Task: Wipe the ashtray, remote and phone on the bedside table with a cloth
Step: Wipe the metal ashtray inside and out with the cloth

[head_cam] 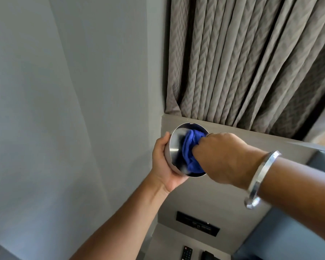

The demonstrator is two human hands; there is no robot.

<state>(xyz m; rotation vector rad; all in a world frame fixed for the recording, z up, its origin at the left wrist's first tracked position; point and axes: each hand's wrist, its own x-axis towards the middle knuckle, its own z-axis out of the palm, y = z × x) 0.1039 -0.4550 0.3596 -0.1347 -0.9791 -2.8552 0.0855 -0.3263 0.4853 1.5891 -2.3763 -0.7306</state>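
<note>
Left hand (162, 162) gripping steel ashtray (176, 147) from behind; right hand (219, 158) closed on blue cloth (190, 152) inside ashtray; remote (187, 252) far below ashtray.

no text, label, brand or number can be read anywhere. the remote (187, 252) at the bottom edge shows a red button and rows of keys, their markings too small and blurred to read.

Both forearms are bare, with no sleeves in view. The right wrist carries a plain, thick bracelet (258, 182) of shiny silver metal. The left hand (162, 162) and the right hand (221, 156) wear no gloves.
</note>
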